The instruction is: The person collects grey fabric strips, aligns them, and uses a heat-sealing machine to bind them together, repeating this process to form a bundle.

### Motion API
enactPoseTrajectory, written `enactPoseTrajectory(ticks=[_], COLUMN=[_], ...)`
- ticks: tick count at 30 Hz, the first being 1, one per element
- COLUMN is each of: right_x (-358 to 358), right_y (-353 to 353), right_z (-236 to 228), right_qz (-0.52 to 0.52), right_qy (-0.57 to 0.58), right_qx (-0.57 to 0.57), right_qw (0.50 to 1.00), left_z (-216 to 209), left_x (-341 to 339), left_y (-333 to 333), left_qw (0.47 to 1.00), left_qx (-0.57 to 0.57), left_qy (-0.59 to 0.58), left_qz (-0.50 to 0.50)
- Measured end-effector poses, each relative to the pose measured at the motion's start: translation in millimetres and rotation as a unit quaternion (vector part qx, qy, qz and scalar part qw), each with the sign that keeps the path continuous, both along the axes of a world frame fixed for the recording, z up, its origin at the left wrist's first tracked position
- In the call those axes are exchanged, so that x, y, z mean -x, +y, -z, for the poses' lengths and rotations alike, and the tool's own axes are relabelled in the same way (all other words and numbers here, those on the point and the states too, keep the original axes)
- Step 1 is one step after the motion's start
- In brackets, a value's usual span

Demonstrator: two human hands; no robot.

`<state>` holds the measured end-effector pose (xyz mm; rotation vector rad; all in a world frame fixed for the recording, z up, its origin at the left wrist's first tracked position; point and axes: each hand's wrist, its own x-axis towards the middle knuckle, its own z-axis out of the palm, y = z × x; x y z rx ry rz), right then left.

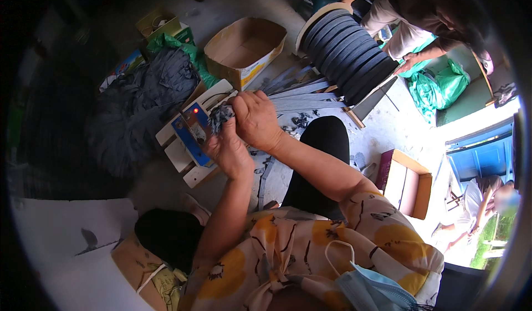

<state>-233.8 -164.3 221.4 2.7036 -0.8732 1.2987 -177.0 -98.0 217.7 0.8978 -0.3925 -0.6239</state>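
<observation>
My left hand (228,151) and my right hand (256,118) are close together, their fingers closed on the gathered ends of grey fabric strips (219,117). More flat grey strips (307,101) stretch from beside my right hand toward a large spool (352,53) wound with dark grey strip. Just beneath my hands sits a blue and white tabletop machine (188,128) with a lit red lamp; my hands hide part of it. A big loose heap of grey strips (147,86) lies to its left.
Beyond my hands stands an open cardboard box (246,73). Another person (410,17) grips the spool at upper right, near green plastic bags (443,86). A shallow open box (407,183) is at my right. Dark scraps (302,120) litter the floor.
</observation>
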Motion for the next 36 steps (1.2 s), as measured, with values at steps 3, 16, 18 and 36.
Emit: enactPoseTrajectory(ticks=[3, 16, 18, 36], right_x=[0, -8, -12, 43], right_y=[10, 47, 56, 144], right_z=[-18, -55, -60, -8], right_qz=[-0.037, -0.084, -0.095, -0.096], right_qy=[-0.019, -0.111, -0.117, 0.088], right_qx=[0.008, 0.016, 0.039, -0.143], right_qw=[0.999, 0.99, 0.988, 0.981], left_z=[-6, -53, -63, 24], left_x=[-8, -32, -34, -45], left_y=[16, 58, 66, 180], left_qw=[1.0, 0.989, 0.988, 0.969], left_qx=[-0.005, 0.086, 0.091, 0.046], left_qy=[-0.026, -0.109, -0.125, -0.08], left_qz=[0.006, 0.047, 0.023, 0.227])
